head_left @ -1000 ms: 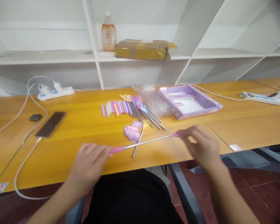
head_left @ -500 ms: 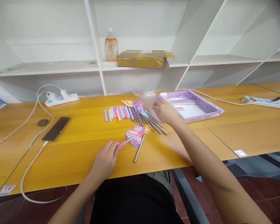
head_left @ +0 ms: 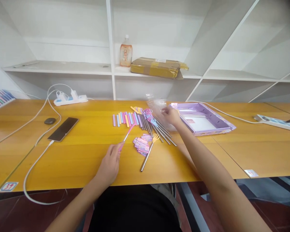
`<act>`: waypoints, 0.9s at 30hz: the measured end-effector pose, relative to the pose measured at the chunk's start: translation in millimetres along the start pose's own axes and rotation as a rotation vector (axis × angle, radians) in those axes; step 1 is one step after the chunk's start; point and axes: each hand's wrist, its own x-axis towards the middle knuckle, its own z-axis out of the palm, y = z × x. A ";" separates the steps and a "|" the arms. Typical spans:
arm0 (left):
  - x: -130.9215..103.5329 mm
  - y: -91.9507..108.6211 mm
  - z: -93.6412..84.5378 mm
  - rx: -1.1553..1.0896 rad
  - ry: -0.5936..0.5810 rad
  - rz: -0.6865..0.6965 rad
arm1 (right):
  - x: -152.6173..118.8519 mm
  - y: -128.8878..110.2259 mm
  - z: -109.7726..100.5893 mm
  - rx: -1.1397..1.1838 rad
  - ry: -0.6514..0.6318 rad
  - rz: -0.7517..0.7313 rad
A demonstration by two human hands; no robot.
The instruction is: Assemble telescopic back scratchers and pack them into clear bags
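My left hand (head_left: 110,162) is closed on the pink handle of a back scratcher (head_left: 127,134), whose pink end points up and away. A yellow-headed metal rod (head_left: 147,158) lies beside a pile of pink cards (head_left: 141,145). Behind are a row of coloured sticks (head_left: 127,119) and a heap of metal rods with coloured claw heads (head_left: 148,114). My right hand (head_left: 171,116) is at the clear plastic bag (head_left: 158,108), fingers bent together; what they grip is too small to make out.
Right of the bag sits an open purple box (head_left: 214,120). A phone (head_left: 63,129) with a cable, a black mouse-like object (head_left: 49,120) and two power strips (head_left: 71,100) lie around. Shelves behind hold a bottle (head_left: 126,53) and a carton (head_left: 158,67).
My left hand has swung the pink back scratcher upright, away from the cards and toward the coloured sticks. My right hand stays at the bag, and the view has shifted slightly.
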 end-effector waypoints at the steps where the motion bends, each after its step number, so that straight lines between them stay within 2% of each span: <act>1: -0.6 -0.2 -1.0 -0.001 -0.007 0.007 | -2.9 0.0 -4.6 0.018 0.033 -0.019; 4: -2.0 -0.4 -3.2 0.026 -0.004 0.009 | -15.5 -1.2 -16.3 0.070 0.112 -0.066; 8: -1.8 1.0 -3.9 0.014 0.004 -0.008 | -43.4 -11.7 -28.4 0.274 0.256 -0.131; 11: -1.4 3.3 -4.9 -0.012 0.002 -0.049 | -79.3 -34.5 -36.9 0.432 0.285 -0.217; 14: -1.9 5.0 -7.9 -0.053 -0.039 -0.092 | -129.2 -70.6 -40.0 0.514 0.263 -0.307; 16: -2.6 5.4 -10.4 -0.100 -0.072 -0.092 | -166.6 -98.1 -34.5 0.575 0.209 -0.363; 19: -3.1 5.7 -13.3 -0.173 -0.088 -0.032 | -217.6 -135.8 -14.9 0.674 0.088 -0.430; 22: -1.6 6.4 -14.1 -0.189 -0.076 0.011 | -248.2 -159.8 6.8 0.739 -0.079 -0.530; 24: 0.5 6.4 -14.6 -0.196 -0.044 0.015 | -254.7 -165.3 15.5 0.895 -0.209 -0.462; 27: 4.1 5.2 -17.5 -0.260 -0.016 0.008 | -250.3 -162.2 18.4 1.297 -0.337 -0.144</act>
